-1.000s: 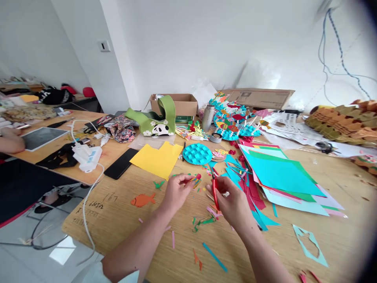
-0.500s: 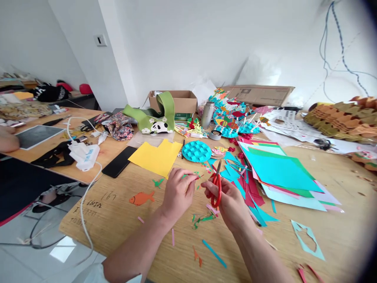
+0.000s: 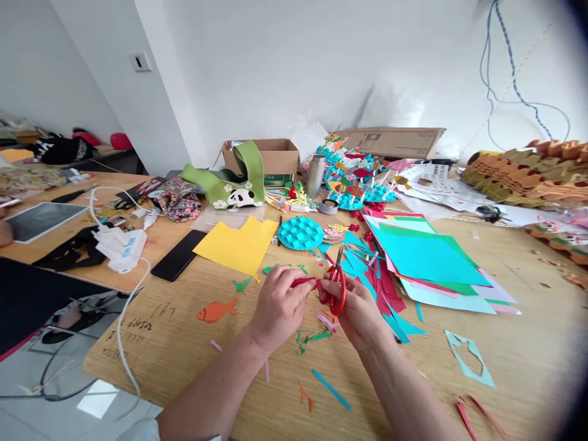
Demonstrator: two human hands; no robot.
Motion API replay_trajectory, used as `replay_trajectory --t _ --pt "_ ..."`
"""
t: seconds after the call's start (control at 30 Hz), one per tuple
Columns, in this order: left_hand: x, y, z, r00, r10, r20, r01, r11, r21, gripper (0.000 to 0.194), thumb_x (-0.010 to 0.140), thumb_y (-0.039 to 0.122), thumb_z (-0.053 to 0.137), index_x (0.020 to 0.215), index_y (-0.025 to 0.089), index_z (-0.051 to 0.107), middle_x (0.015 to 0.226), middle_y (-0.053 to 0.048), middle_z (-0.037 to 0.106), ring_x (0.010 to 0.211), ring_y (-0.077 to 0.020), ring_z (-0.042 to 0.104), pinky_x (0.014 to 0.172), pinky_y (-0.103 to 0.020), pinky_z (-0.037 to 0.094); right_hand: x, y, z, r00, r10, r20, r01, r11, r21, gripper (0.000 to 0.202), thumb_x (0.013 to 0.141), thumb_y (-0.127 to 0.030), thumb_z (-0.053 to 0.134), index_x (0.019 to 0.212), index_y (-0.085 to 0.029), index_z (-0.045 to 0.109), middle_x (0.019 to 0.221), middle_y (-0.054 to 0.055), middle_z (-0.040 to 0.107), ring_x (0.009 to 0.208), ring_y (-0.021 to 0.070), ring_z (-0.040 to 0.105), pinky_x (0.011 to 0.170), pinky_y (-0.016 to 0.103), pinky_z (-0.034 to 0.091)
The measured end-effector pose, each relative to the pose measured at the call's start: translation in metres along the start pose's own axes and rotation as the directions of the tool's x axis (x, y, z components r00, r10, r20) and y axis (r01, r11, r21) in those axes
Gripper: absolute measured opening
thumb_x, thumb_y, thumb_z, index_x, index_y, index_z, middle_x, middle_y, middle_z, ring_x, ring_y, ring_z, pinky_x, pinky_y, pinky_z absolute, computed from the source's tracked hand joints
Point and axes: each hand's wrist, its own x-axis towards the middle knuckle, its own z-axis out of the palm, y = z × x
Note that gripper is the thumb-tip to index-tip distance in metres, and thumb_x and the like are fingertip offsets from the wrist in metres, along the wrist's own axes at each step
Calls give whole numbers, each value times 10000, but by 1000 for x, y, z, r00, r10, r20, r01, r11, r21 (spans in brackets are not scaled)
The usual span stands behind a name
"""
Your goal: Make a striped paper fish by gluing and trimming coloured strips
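Observation:
Between the fingers of my left hand (image 3: 281, 304) is a small piece of red paper (image 3: 303, 282). My right hand (image 3: 361, 311) holds red-handled scissors (image 3: 339, 288), blades pointing up and away, while its thumb and fingertip touch the right end of the red paper. The two hands nearly meet over the wooden table (image 3: 257, 392). An orange paper fish (image 3: 217, 311) lies left of my left hand. Green paper scraps (image 3: 313, 336) lie below and between the hands. Beyond them sits a round blue woven paper piece (image 3: 300, 233).
Yellow paper (image 3: 236, 244) and a black phone (image 3: 179, 255) lie to the left. A stack of coloured sheets (image 3: 432, 254) is at the right, beside blue and red strips. A metal bottle (image 3: 316, 176) stands behind. Another person's hand (image 3: 5, 233) is at the far left.
My hands have come together, and the red paper now shows more plainly between them. The scissors have tilted slightly. The whole view has shifted a little.

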Motion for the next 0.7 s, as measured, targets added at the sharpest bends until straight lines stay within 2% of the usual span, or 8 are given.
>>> replay_trajectory --t 0.13,0.2,0.27,0.33,0.43,0.53,0.6,0.7 --pt "1 3 -1 998 -38 46 42 996 -78 350 844 138 562 1177 242 595 1059 -78 621 1009 -236 541 887 -430 474 2 2 -5 997 -71 -18 70 996 -52 423 484 -314 867 786 -173 606 664 -22 603 536 112 552 527 257 439" --pt "3 5 -4 994 -74 80 87 980 -179 513 785 203 640 1281 243 513 1161 -94 582 1089 -264 515 937 -461 447 3 0 -6 994 -107 -27 103 989 -103 436 492 -327 866 809 -179 606 672 -23 610 552 113 561 547 260 458" --pt "6 5 -7 985 -143 94 166 931 -324 633 746 228 656 1342 238 442 1254 -108 536 1161 -275 484 987 -476 409 2 -4 -7 991 -133 -21 129 979 -156 441 487 -334 869 803 -187 599 705 -19 625 598 121 585 582 262 476" --pt "8 1 -9 954 -271 126 298 822 -486 576 766 217 614 1321 225 459 1274 -112 536 1185 -259 485 1016 -461 380 0 -9 -6 988 -149 27 152 966 -210 427 493 -335 866 780 -195 583 744 -10 640 657 133 603 619 264 486" --pt "10 -10 -10 793 -463 396 596 451 -665 460 744 250 653 1192 189 566 1156 -105 614 1093 -237 565 939 -404 436 -4 -14 -4 977 -135 166 180 939 -292 384 543 -334 843 765 -199 561 739 -2 643 669 135 595 617 260 479" --pt "10 -19 -11 603 -432 670 773 112 -624 347 663 278 743 977 155 662 959 -79 678 887 -197 630 803 -330 471 -6 -15 -3 959 -106 264 200 912 -358 348 585 -329 819 767 -196 553 719 -2 637 658 139 596 593 255 463" --pt "10 -21 -11 553 -383 740 807 27 -589 261 622 273 779 830 146 684 816 -46 684 770 -159 622 751 -290 451 -7 -14 -2 953 -104 286 211 901 -378 338 594 -324 812 771 -194 556 720 -1 636 670 147 608 598 261 462" --pt "8 -20 -10 531 -355 769 824 6 -566 196 586 245 797 712 146 685 703 -13 666 679 -123 586 710 -259 408 -7 -14 -2 952 -101 289 210 903 -375 337 585 -317 815 768 -193 561 718 -1 635 677 154 618 609 270 464"
